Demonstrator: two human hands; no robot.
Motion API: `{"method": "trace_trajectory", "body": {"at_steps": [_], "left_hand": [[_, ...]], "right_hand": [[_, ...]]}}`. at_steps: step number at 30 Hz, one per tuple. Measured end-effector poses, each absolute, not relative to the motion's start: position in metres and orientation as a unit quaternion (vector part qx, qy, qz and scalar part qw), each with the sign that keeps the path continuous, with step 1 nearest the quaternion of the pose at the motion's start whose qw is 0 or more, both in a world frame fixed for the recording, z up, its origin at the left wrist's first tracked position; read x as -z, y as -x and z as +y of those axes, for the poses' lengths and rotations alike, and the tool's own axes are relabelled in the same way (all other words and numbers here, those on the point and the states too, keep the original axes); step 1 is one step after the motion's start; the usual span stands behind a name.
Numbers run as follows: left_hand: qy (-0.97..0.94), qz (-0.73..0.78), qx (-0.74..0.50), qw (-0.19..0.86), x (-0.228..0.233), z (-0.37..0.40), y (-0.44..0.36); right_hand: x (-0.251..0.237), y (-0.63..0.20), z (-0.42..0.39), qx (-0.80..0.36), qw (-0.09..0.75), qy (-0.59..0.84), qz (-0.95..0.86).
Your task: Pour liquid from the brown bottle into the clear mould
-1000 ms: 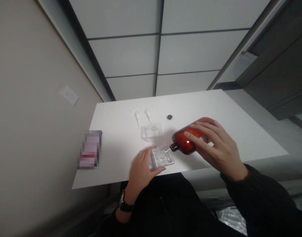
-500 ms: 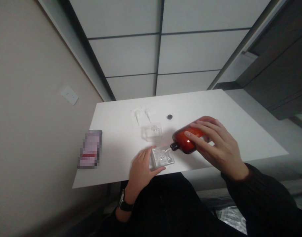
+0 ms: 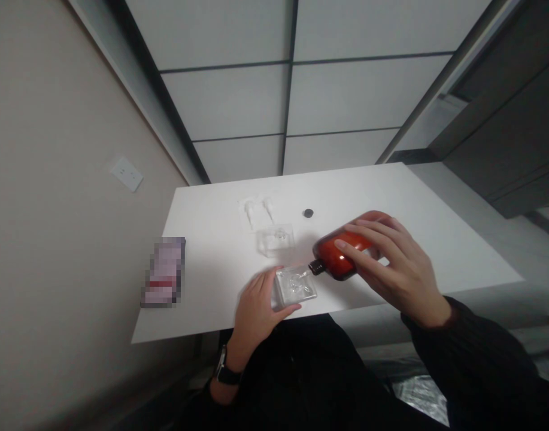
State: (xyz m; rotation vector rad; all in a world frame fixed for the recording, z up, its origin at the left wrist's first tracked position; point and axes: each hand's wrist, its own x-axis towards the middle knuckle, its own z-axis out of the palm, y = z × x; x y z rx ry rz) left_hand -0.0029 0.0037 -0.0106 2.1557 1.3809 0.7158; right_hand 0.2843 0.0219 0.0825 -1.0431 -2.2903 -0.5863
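White and bare for the most part, the bench (image 3: 391, 197) runs away from the person toward a panelled wall, with a beige wall and a socket on the left. Near the front edge, the left hand (image 3: 256, 302) is wrapped around the side of a small clear bottle (image 3: 294, 287), fingers curled shut on it, holding it on the bench top. The right hand (image 3: 391, 263) is clamped from above on a red-brown bottle (image 3: 341, 254), which is tipped almost flat. Its long axis runs from right to left, its dark neck pointing down and left at the opening of the clear bottle, touching or just short of it; which one I cannot tell. Further back stand a second clear bottle (image 3: 275, 238), two small white pump tops (image 3: 258, 211) and a little dark cap (image 3: 308, 212). A blurred-out box (image 3: 163, 272) lies well apart at the left.
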Motion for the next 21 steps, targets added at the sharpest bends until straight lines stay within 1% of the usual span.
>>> {"method": "trace_trajectory", "body": {"at_steps": [14, 18, 21], "left_hand": [[-0.785, 0.505, -0.262, 0.245, 0.011, 0.004, 0.004], [-0.782, 0.506, -0.266, 0.249, 0.011, 0.004, 0.004], [-0.779, 0.511, -0.261, 0.253, 0.012, 0.004, 0.004]], "right_hand": [[-0.079, -0.277, 0.018, 0.192, 0.273, 0.394, -0.857], [-0.075, -0.274, 0.015, 0.147, 0.283, 0.409, -0.855], [-0.067, -0.274, 0.013, 0.093, 0.315, 0.427, -0.843]]}}
